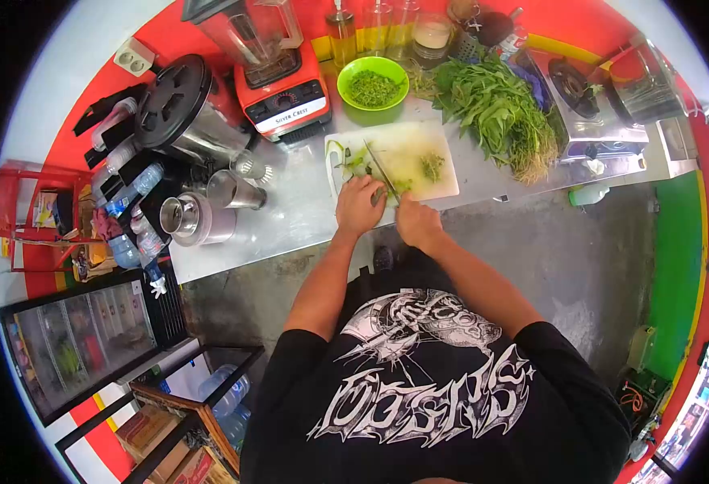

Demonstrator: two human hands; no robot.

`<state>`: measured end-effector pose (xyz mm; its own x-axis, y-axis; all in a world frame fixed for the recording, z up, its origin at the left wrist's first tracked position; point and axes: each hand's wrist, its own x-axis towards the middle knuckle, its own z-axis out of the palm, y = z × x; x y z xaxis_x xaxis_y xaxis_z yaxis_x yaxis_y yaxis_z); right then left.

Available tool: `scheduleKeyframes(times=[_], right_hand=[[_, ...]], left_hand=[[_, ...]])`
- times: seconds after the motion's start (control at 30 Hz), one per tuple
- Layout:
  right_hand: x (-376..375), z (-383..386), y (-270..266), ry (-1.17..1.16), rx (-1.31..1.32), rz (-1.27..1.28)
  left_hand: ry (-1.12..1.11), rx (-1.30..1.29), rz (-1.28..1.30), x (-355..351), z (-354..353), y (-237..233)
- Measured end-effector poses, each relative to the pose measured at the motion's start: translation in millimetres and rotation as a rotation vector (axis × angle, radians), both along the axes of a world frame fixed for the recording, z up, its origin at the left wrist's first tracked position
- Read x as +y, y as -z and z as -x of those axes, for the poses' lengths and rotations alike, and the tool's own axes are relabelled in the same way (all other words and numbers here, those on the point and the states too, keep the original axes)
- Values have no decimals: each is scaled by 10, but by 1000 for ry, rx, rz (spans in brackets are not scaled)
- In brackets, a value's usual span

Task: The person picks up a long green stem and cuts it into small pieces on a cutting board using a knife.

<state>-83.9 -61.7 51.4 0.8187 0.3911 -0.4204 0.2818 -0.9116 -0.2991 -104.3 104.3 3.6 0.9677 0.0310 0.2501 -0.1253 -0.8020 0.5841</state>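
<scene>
A white cutting board [419, 135] lies on the metal counter. My right hand [419, 221] grips a knife [382, 168] by its handle, the blade pointing away from me across the board. Close beside the blade, my left hand [360, 205] rests on the board with fingers curled over some green stems, mostly hidden beneath it. Cut green pieces [356, 161] lie left of the blade, and a small heap of chopped greens [431, 166] sits to its right. Just behind the board stands a lime-green bowl [373, 115] holding chopped greens [372, 89].
A large bunch of leafy greens [495, 113] lies right of the board, near a metal stove [584, 129]. Behind and left are a red blender [286, 97], a steel container [201, 121] and metal cups [232, 191]. Bottles [340, 36] line the back wall.
</scene>
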Motion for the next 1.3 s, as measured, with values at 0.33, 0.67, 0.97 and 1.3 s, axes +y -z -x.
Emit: scheduleKeyframes(times=[0.33,0.67,0.97,1.3], right_hand=[[4,123,-13,-29,-34,24],[-32,96,-85,-62,-22,26],[63,-15,32,47,25,-33],[45,222,-99,32,41,21]], left_hand=[[6,-79,8,-9,3,-48],[-3,-27,41,-8,27,-88],[3,-22,50,-11,11,-30],[-12,-50,106,5,2,-15]])
